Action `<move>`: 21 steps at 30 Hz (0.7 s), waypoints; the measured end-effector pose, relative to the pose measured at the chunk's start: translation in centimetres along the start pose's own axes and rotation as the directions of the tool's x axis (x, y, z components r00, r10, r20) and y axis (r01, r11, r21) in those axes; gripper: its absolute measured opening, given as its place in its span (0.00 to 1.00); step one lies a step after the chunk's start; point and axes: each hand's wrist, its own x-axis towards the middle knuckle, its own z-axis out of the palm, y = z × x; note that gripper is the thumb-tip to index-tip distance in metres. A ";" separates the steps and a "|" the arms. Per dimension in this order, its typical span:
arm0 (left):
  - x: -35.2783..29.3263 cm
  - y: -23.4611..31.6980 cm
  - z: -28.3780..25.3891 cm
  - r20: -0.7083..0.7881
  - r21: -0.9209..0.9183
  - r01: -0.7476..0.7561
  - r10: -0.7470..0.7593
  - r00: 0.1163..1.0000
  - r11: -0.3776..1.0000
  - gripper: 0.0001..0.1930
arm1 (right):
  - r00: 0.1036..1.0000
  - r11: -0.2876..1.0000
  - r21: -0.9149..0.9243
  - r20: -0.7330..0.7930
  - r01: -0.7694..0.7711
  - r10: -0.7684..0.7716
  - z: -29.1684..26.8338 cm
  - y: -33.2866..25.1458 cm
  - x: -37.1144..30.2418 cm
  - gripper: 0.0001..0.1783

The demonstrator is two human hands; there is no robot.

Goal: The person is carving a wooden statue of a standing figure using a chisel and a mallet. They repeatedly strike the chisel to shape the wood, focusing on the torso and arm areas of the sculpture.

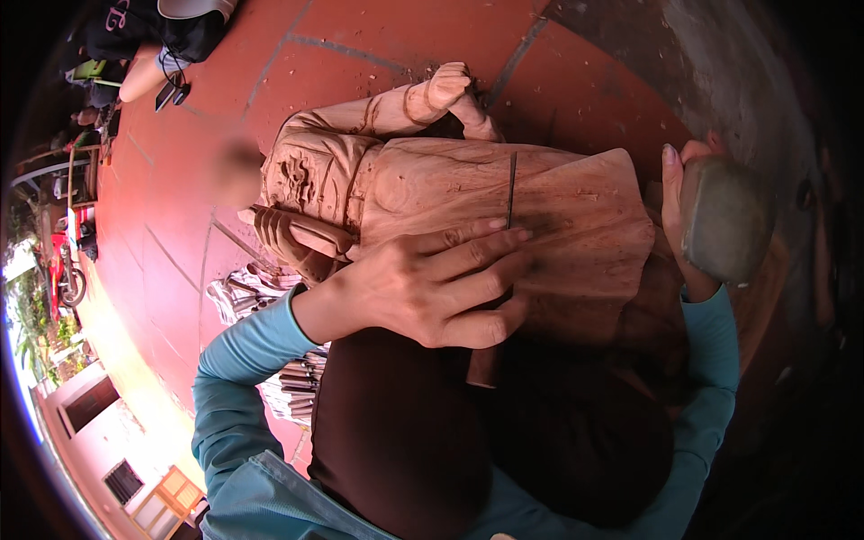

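Observation:
A carved wooden figure [423,175] in robes lies on its back in front of me, its blurred head to the left and its skirt hem to the right. My left hand [423,283] is closed round a chisel [512,184]. The thin dark blade points away from me over the skirt, and the wooden handle end shows below my fingers. Whether the tip touches the wood I cannot tell. At the right, beyond the hem, my right hand [673,198] is raised, gripping a mallet with a rounded grey-green head [731,220]; the head hides most of the fingers.
Several wooden-handled tools [299,391] lie on striped cloth [238,292] beside my left knee. Wood chips dot the red tiled floor [360,31]. Another person [144,72] sits at the upper left. A red motorbike [67,270] stands far left. My dark-clad legs [396,423] are under the figure's near side.

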 end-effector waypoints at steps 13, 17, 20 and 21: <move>11.9 -7.8 8.8 -0.493 -0.119 0.463 -0.457 0.740 0.878 0.11 | 0.971 0.984 0.135 -0.194 -0.114 0.139 0.9 3.5 0.8 0.08; 12.2 -8.4 8.0 -0.443 -0.177 0.558 -0.572 0.690 0.811 0.12 | 0.966 0.981 0.148 -0.207 -0.123 0.152 1.1 3.6 0.8 0.08; 12.2 -8.6 8.1 -0.469 -0.187 0.575 -0.586 0.660 0.797 0.12 | 0.972 0.990 0.109 -0.210 -0.084 0.105 1.1 3.3 0.8 0.07; 12.1 -8.6 8.1 -0.462 -0.185 0.578 -0.589 0.663 0.795 0.12 | 0.972 0.990 0.111 -0.209 -0.086 0.108 1.2 3.1 0.8 0.07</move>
